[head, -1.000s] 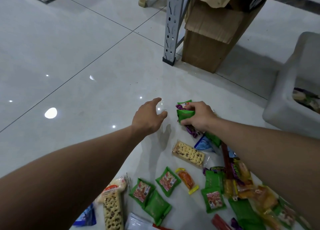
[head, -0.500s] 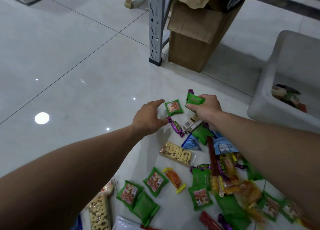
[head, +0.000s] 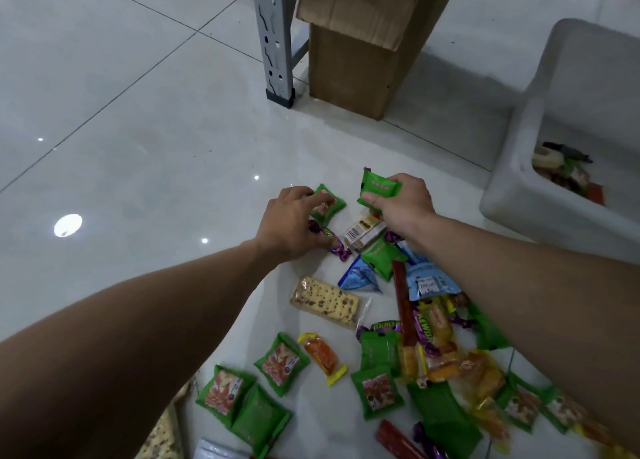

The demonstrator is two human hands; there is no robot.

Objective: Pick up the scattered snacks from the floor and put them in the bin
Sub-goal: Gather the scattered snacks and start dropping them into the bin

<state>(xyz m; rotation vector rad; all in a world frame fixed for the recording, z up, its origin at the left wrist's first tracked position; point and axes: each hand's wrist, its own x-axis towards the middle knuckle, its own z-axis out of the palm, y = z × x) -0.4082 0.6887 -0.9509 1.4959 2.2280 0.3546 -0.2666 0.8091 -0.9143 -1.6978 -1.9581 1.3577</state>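
Note:
Several wrapped snacks lie scattered on the white tile floor. My right hand [head: 403, 206] grips a green snack packet [head: 379, 190] just above the pile. My left hand [head: 292, 225] reaches down onto a small green packet with a red picture [head: 332, 206]; its fingers curl over the packet's near edge, and a purple-wrapped candy [head: 90, 232] lies under its thumb side. The white bin [head: 519, 195] stands at the right with several snacks inside. A cracker bar [head: 323, 301] and blue packets [head: 429, 282] lie nearer me.
A grey metal rack leg [head: 275, 43] and a cardboard box [head: 363, 60] stand on the floor beyond the snacks. Bare tiles stretch to the left. More green packets [head: 282, 363] and orange candies [head: 322, 354] lie close to me.
My left hand moved right and down onto the small green packet with the red picture. My right hand keeps its hold on the green packet. The camera shifted, and the bin shows more.

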